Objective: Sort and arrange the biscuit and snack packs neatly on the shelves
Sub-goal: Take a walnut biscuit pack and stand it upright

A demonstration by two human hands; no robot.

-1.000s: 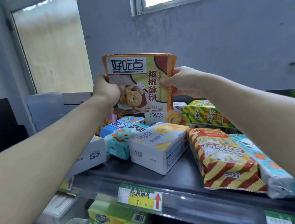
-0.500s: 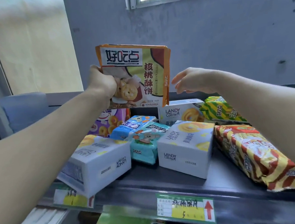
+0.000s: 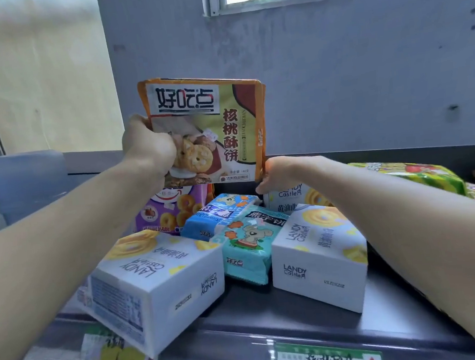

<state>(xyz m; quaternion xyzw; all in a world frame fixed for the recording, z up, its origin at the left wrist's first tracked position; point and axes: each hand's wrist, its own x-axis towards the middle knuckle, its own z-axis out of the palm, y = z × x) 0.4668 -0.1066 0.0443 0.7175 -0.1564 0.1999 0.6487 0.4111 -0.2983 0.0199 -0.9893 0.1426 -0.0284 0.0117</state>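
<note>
My left hand (image 3: 147, 147) grips an orange and yellow walnut biscuit pack (image 3: 205, 125) by its left edge and holds it upright above the shelf (image 3: 271, 314). My right hand (image 3: 284, 173) is lower, beside the pack's bottom right corner. Its fingers curl over the top of a white Landy Castle box (image 3: 298, 200) standing at the back. Part of that hand is hidden behind the pack.
Two more white boxes lie on the shelf: one at front right (image 3: 317, 256), one at left (image 3: 153, 282) tilted over the shelf edge. Between them are a teal pack (image 3: 247, 245), a blue pack (image 3: 213, 216) and a purple pack (image 3: 170, 211). Green packs (image 3: 419, 175) lie right.
My right hand let go of the walnut biscuit pack and dropped onto the white box at the back. My left hand keeps the pack raised. The view shifted left.
</note>
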